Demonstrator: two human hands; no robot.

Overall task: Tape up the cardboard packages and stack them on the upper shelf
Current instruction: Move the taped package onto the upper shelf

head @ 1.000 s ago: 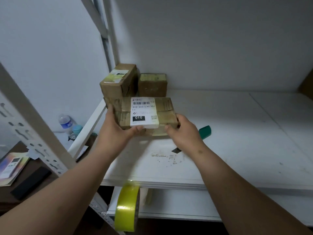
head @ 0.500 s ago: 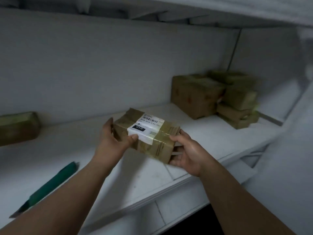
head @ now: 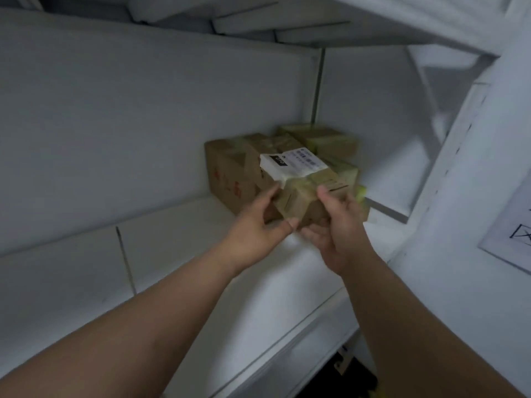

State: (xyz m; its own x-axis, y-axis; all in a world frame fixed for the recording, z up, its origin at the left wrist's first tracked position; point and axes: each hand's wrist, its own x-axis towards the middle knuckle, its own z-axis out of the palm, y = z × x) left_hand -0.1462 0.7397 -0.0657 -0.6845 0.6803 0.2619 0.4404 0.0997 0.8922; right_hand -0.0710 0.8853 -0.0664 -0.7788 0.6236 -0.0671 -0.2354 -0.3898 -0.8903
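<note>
Cardboard, brown and wrapped in yellowish tape, fills the middle of the head view: a small package (head: pixel 304 188) with a white shipping label (head: pixel 293 165) on its top face, held tilted just right of the frame's centre. The left hand (head: pixel 255 228) grips its near left corner, thumb below and fingers (head: pixel 270 193) reaching up along the side, clamped on the box. The right hand (head: pixel 339 222) grips the near right end, thumb on top and the other fingers curled underneath, also clamped on it. Both bare forearms run in from the lower edge of the frame.

Behind the held package, toward the upper middle right, a stack of boxes (head: pixel 324 140) sits in the far corner of the white shelf (head: pixel 178 254). The largest box (head: pixel 227 173) stands at the stack's left and carries red marks on its near side. The held package overlaps this stack in the picture; whether it touches the boxes cannot be told. A sheet of paper (head: pixel 514 225) with black lines hangs at the right edge of the frame.
</note>
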